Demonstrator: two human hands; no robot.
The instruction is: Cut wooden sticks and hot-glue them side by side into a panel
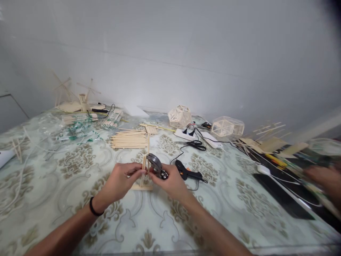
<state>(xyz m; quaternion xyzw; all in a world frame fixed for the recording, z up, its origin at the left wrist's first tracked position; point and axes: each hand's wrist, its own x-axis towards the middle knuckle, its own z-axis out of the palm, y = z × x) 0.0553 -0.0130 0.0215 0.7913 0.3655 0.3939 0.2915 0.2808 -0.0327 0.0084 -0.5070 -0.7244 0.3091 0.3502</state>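
Note:
In the middle of the table, both my hands meet at a small frame of wooden sticks [142,180] that stands on a flat wooden base piece [135,187]. My left hand [119,177], with a black band at the wrist, pinches an upright stick between thumb and fingers. My right hand [172,180] is closed around a grey, rounded metal tool [154,162] with a shiny end; its exact kind is unclear. Right-hand fingertips also touch or nearly touch the sticks. A black glue gun [188,173] lies just right of my right hand.
Behind the frame lies a pile of wooden sticks [129,138]. Farther back are a white power strip [185,134] with cables and two stick polyhedra [179,116]. Plastic wrapping [80,129] covers the left. At right, another person's hand [323,179] is beside a dark board [283,195].

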